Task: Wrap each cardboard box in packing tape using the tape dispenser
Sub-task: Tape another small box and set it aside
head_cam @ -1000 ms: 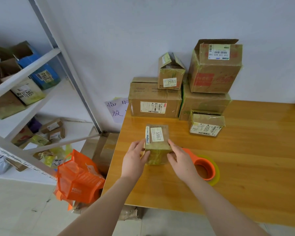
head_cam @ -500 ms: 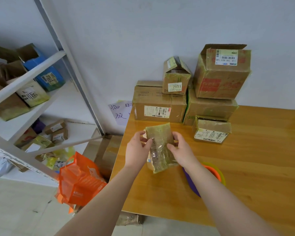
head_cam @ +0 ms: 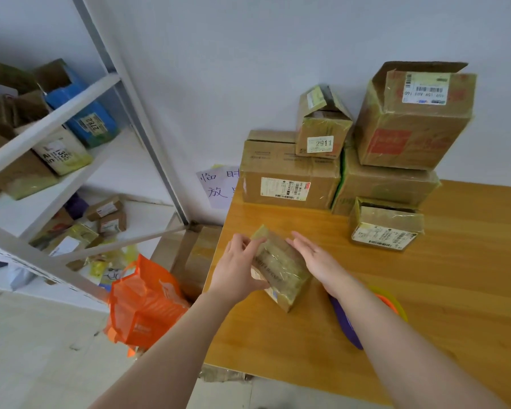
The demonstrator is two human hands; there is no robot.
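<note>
Brown and small, the cardboard box, already skinned in glossy greenish packing tape, is held tilted between both hands over the near left part of the honey-coloured wooden table. Whether its lowest corner touches the tabletop cannot be told. The left hand grips the box's left side, with the fingers curled over the upper edge and the thumb against the face. The right hand lies flat along the opposite side with its fingers straight and together, pressing rather than clasping.

Just beside the box, mostly hidden under the right forearm, lies the orange-and-purple plastic tape dispenser with a yellow-green roll, resting on the table.

Farther back, taped cartons stand stacked against the pale wall:
- a wide flat carton
- a small carton labelled 2911 on top of it
- a large carton with red print to the right, its top flap raised
- a low carton with a white shipping label, in front of the stack

A handwritten paper note hangs on the wall by the table's corner. To the left, white metal shelving carries more parcels, among them a blue package. An orange woven bag sits on the floor beneath it.
</note>
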